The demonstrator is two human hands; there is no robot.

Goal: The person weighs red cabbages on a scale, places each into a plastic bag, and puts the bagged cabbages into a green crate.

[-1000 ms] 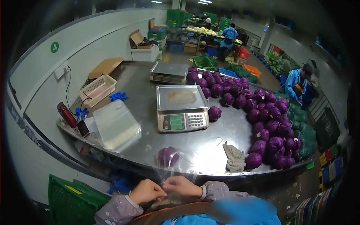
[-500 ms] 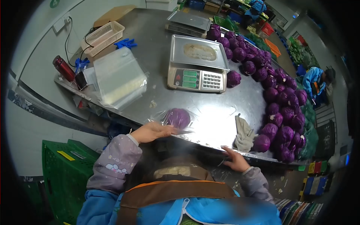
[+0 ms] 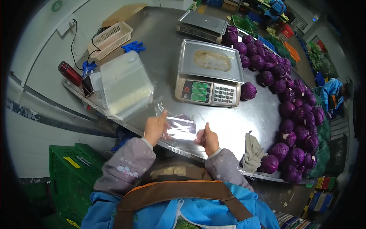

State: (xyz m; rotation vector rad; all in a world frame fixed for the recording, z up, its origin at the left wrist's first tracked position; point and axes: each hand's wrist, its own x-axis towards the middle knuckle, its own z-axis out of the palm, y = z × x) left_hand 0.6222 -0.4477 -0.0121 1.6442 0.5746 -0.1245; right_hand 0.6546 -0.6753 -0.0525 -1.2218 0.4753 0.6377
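A clear plastic bag is stretched between my two hands at the near edge of the steel table. Inside or behind its shiny film shows a purple cabbage, mostly covered by glare. My left hand grips the bag's left side, thumb up. At the opposite side my right hand is closed on the film, its fingers partly hidden. Just beyond them stands a weighing scale with a lit green display. A stack of flat clear bags lies to the left.
Many purple cabbages are heaped along the right side, near a grey cloth. A second scale, a cream basket, blue gloves and a red flask sit farther back. A green crate stands at lower left.
My right hand has come left from the table edge to the bag and closed on it. The film, lying around the cabbage before, is now pulled taut in front of it.
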